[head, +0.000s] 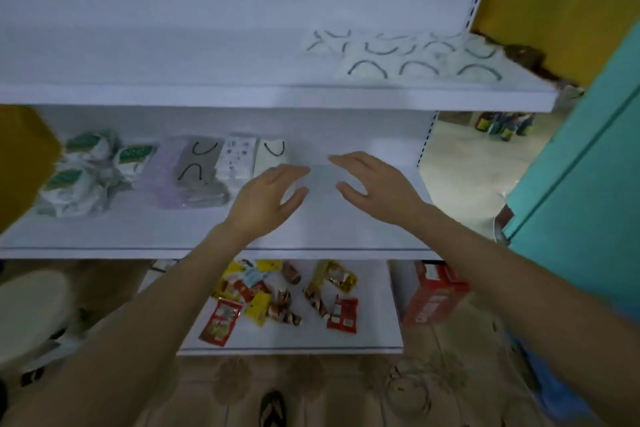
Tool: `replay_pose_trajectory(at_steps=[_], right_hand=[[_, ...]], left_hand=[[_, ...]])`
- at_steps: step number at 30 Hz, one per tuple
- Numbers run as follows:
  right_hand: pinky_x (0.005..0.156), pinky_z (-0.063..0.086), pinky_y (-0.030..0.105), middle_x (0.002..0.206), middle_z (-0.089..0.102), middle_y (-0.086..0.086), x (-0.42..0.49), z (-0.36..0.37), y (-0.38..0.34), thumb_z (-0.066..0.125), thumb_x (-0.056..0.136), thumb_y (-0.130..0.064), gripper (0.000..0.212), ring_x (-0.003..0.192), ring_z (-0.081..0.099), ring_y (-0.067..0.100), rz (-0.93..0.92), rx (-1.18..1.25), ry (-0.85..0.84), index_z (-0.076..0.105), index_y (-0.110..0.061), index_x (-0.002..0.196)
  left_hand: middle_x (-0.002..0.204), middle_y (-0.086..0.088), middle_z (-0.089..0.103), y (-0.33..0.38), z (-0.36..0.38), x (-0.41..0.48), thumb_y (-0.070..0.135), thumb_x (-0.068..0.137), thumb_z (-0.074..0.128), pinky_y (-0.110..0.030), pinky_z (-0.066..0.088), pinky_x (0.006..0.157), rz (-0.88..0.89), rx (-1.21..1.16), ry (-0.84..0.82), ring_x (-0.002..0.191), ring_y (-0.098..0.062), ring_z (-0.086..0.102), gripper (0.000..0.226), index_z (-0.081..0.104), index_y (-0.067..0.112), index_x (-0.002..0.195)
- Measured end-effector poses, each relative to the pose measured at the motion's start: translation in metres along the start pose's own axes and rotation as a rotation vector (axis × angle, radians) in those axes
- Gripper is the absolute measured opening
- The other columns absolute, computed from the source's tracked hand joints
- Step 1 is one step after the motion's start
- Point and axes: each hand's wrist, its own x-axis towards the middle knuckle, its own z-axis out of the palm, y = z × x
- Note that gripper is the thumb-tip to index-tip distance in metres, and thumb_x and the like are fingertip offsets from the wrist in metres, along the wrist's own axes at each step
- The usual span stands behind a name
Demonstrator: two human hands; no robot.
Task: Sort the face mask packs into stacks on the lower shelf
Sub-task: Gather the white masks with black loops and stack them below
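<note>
You held both arms stretched forward over the lower shelf (311,229), your left hand (268,196) and right hand (375,184) apart, with a gap between them. Their palms were turned toward each other, the fingers relaxed and gripping nothing. The hands hovered above the bare right half of that shelf. Loose white face mask packs (415,59) with black ear loops lay scattered at the right end of the upper shelf (173,94). Along the lower shelf, starting from its left edge, sat green-labelled packs (79,166) piled together. Next came a purple stack (162,177), a grey stack (201,166) against it, a white patterned stack (237,156) and a plain white stack (272,152), just beside your left fingertips. The bottom shelf (374,333) carried scattered snack sachets (284,295) and, at its right edge, a red box (433,295).
</note>
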Motion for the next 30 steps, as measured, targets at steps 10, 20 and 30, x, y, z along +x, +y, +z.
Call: replay_pose_trajectory(at_steps=[10,20,30], right_hand=[[0.083,0.045,0.028,0.119,0.056,0.000,0.051,-0.141,0.031,0.052,0.094,-0.028,0.043,0.091,0.055,0.009,0.071,0.054,0.249,0.045,-0.024,0.136],[0.086,0.042,0.029,0.131,0.051,0.005,0.101,-0.152,0.118,0.051,0.094,-0.034,0.048,0.104,0.053,0.017,0.336,0.020,0.050,0.039,-0.026,0.140],[0.093,0.034,0.026,0.135,0.048,-0.004,0.154,-0.131,0.146,0.060,0.082,-0.054,0.075,0.118,0.046,0.017,0.453,0.014,-0.267,0.024,-0.035,0.146]], left_hand=[[0.126,0.000,0.054,0.061,-0.089,0.131,0.035,0.096,0.044,-0.024,0.039,0.075,0.089,0.069,0.149,0.103,-0.011,0.057,0.041,0.048,0.020,0.134],[0.139,-0.010,0.041,0.008,-0.052,0.237,0.031,0.094,0.052,-0.027,0.038,0.091,-0.160,-0.022,-0.241,0.109,-0.023,0.055,0.052,0.035,0.019,0.142],[0.138,-0.004,0.041,-0.004,-0.015,0.297,0.023,0.075,0.078,-0.023,0.035,0.089,-0.300,-0.258,-0.280,0.121,-0.021,0.048,0.076,0.039,0.018,0.139]])
